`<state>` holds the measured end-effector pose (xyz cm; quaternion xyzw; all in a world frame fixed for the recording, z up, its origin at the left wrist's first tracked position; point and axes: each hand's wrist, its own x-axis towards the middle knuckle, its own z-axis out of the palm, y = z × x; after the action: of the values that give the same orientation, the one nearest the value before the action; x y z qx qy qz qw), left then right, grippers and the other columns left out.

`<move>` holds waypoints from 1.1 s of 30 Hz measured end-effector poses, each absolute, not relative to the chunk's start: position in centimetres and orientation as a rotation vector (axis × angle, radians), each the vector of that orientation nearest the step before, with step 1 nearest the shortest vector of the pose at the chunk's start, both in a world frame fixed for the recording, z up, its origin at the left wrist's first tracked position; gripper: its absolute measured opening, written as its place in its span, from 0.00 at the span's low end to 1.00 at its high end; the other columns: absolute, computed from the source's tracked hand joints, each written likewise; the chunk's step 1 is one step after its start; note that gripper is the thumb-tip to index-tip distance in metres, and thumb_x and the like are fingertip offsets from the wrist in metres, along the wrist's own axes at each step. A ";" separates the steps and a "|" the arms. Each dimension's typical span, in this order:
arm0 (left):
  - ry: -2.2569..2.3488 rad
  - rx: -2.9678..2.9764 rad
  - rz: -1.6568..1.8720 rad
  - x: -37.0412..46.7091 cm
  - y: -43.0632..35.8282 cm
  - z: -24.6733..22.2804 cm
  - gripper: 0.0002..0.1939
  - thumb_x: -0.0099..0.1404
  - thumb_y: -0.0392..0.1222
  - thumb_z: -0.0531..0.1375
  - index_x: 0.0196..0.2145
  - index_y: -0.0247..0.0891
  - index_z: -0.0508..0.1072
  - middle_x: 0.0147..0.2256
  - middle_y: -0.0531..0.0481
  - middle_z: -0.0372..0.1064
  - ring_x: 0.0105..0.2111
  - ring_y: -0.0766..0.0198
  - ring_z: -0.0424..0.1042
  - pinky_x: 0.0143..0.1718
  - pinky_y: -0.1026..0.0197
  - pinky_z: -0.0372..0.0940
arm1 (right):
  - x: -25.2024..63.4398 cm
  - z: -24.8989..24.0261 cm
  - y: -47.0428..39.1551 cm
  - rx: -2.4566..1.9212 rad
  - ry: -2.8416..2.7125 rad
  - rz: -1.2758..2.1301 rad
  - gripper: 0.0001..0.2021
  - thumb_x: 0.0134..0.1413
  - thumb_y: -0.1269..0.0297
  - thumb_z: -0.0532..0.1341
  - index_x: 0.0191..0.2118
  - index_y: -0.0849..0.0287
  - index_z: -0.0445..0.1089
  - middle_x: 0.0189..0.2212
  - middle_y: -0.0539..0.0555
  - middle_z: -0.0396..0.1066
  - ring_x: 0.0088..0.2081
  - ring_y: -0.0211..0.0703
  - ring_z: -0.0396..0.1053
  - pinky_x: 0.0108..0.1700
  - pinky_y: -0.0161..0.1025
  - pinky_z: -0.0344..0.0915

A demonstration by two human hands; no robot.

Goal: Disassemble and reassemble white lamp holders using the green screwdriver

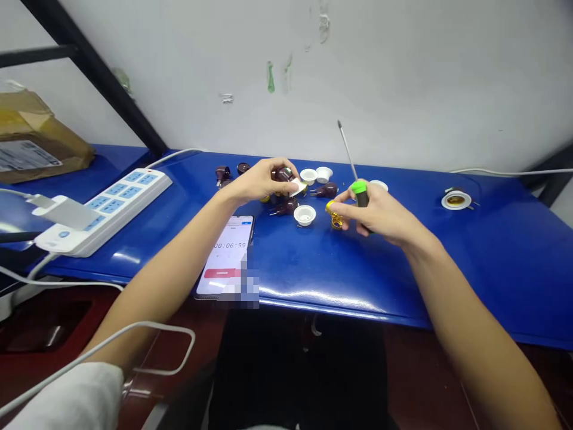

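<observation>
I see the screwdriver upright in my right hand, near the middle of the blue table and toward its back edge; the green-topped handle sits inside the curled fingers and the thin metal shaft rises above the fist, tilted slightly left against the wall. The same hand's fingertips are pressed around a small brass ring, and a second brass piece lies on the table just below it. That forearm comes in from the lower right, wrist bent so the knuckles face left. My left hand is stretched further forward, palm down, its fingers closed on a small white part among a heap of dark brown sockets close to the back edge. White cups lie between the two hands, with two more just behind them. The left forearm crosses over a phone lying face up at the front edge, its screen showing a running timer. Further left sits a white power strip with a plug in it and cables trailing off the front edge, and a cardboard box stands at the far left corner. Well apart to the right, near the back edge, rests one white socket base with a brass centre.
</observation>
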<state>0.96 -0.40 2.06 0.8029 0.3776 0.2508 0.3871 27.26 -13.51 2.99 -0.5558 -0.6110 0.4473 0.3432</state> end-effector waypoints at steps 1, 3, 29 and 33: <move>0.952 2.046 0.631 1.1 -0.5 2.2 0.22 0.59 0.53 0.73 0.46 0.40 0.79 0.42 0.46 0.79 0.41 0.59 0.77 0.43 0.57 0.70 | 27.8 2.9 -13.1 -1.481 -1.538 1.074 0.18 0.57 0.52 0.73 0.39 0.56 0.65 0.30 0.51 0.76 0.20 0.34 0.65 0.19 0.34 0.58; 0.952 2.064 0.598 1.3 -0.8 2.5 0.20 0.61 0.53 0.71 0.46 0.40 0.80 0.41 0.46 0.80 0.39 0.60 0.77 0.42 0.58 0.69 | 28.7 2.2 -12.2 -1.590 -1.464 0.888 0.18 0.58 0.56 0.72 0.36 0.55 0.62 0.29 0.51 0.75 0.20 0.35 0.66 0.18 0.34 0.58; 0.786 1.777 0.531 3.9 -3.9 3.5 0.16 0.68 0.51 0.69 0.48 0.40 0.80 0.33 0.49 0.77 0.29 0.66 0.76 0.33 0.63 0.70 | 25.9 -1.2 -10.1 -1.137 -1.585 0.716 0.17 0.56 0.54 0.69 0.36 0.51 0.58 0.38 0.51 0.75 0.32 0.40 0.67 0.38 0.43 0.69; 0.878 1.824 0.615 3.2 -3.2 3.8 0.19 0.72 0.54 0.64 0.54 0.42 0.78 0.33 0.49 0.76 0.30 0.65 0.75 0.32 0.64 0.67 | 27.8 -0.8 -9.6 -1.286 -1.474 0.720 0.18 0.56 0.53 0.69 0.36 0.52 0.59 0.34 0.50 0.73 0.27 0.38 0.65 0.30 0.40 0.64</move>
<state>3.18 -3.22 3.82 0.7513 0.3615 0.2532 0.4907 27.81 -9.60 -0.76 -0.5328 -0.6105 0.2985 0.5043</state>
